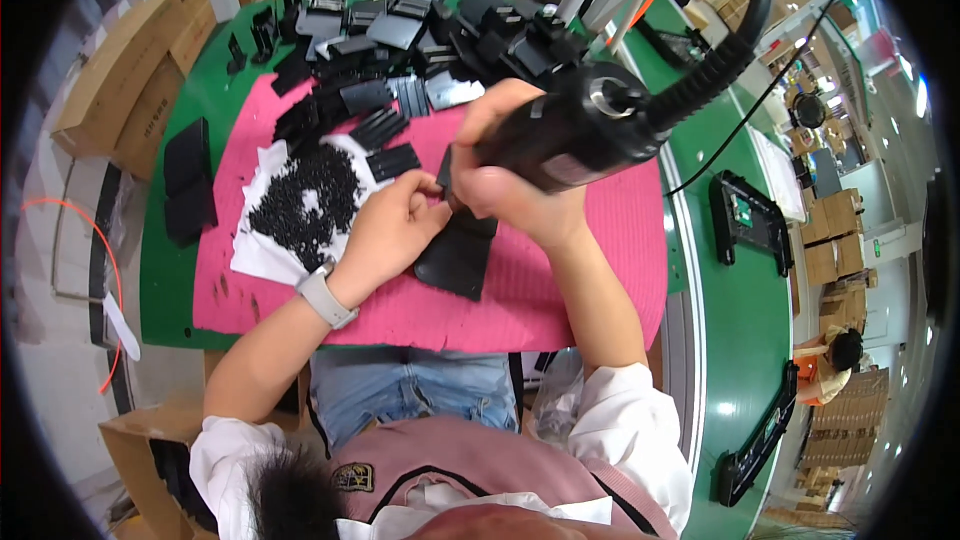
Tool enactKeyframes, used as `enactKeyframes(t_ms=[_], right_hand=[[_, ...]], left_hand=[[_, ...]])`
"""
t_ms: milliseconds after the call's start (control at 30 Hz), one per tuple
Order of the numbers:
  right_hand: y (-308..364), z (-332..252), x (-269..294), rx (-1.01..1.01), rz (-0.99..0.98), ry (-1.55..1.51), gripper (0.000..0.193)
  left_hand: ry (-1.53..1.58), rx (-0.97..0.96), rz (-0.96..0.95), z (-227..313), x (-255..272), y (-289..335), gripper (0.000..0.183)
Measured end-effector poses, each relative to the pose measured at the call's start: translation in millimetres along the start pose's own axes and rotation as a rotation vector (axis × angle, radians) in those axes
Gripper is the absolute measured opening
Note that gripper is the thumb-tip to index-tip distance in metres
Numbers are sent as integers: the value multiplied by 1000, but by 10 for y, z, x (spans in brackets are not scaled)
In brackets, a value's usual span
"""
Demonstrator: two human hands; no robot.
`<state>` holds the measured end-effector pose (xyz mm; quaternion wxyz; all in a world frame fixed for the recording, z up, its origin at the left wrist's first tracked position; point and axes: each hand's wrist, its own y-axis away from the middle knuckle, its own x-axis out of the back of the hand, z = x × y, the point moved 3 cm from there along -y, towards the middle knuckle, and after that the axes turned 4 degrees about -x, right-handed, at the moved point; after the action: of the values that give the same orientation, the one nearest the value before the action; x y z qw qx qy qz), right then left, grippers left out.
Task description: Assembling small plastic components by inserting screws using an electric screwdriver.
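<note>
The black part [455, 262] lies on the near middle of the pink mat [560, 300], under and just nearer than the two hands; its far end is covered, so whether it is one folded piece or two cannot be told. The left hand [395, 225] has its fingers drawn together at that far end, though what they pinch is hidden. The right hand [515, 180], blurred, is wrapped around one corded black power tool [560, 135], whose working end is out of sight behind the fingers.

Work on this part appears under way, not complete; how much of it is done does not show. Plenty seems left: to the left, one white sheet [262, 258] bears a heap of small black pieces [335, 175], too many to count. Beyond it, dozens of black and grey housings [395, 32] crowd the far side, overlapping; whether they are finished or waiting is unclear.

On the left of the green bench [165, 290] lies a black panel pair [188, 175], seemingly two. Farther right, on another green surface, are two black frames [718, 220], one far, one near, and a third dark one farther off.
</note>
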<state>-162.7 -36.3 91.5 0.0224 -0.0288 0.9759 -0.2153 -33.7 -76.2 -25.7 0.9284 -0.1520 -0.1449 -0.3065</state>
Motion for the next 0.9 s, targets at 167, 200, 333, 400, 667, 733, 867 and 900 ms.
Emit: enactKeyframes(t_ms=[167, 200, 333, 400, 667, 733, 867, 900], right_hand=[[132, -264, 540, -130, 381, -60, 50], [202, -203, 756, -198, 478, -6, 39], [736, 301, 1660, -387, 588, 793, 35], [734, 169, 1377, -302, 570, 1491, 48], [430, -295, 50, 1, -384, 1044, 38], [391, -214, -20, 128, -404, 1026, 27], [321, -233, -238, 289, -54, 694, 33], [345, -206, -296, 238, -50, 665, 38]], left_hand=[[56, -81, 27, 257, 91, 192, 51], [58, -95, 38, 307, 87, 210, 51], [169, -232, 187, 566, 59, 216, 42], [113, -384, 332, 670, 156, 278, 28], [-195, -959, 130, 968, 378, 292, 29], [-258, -930, 260, 994, 503, 331, 34], [-18, -634, 568, 871, 739, 351, 59], [91, -546, 504, 749, 712, 337, 54]])
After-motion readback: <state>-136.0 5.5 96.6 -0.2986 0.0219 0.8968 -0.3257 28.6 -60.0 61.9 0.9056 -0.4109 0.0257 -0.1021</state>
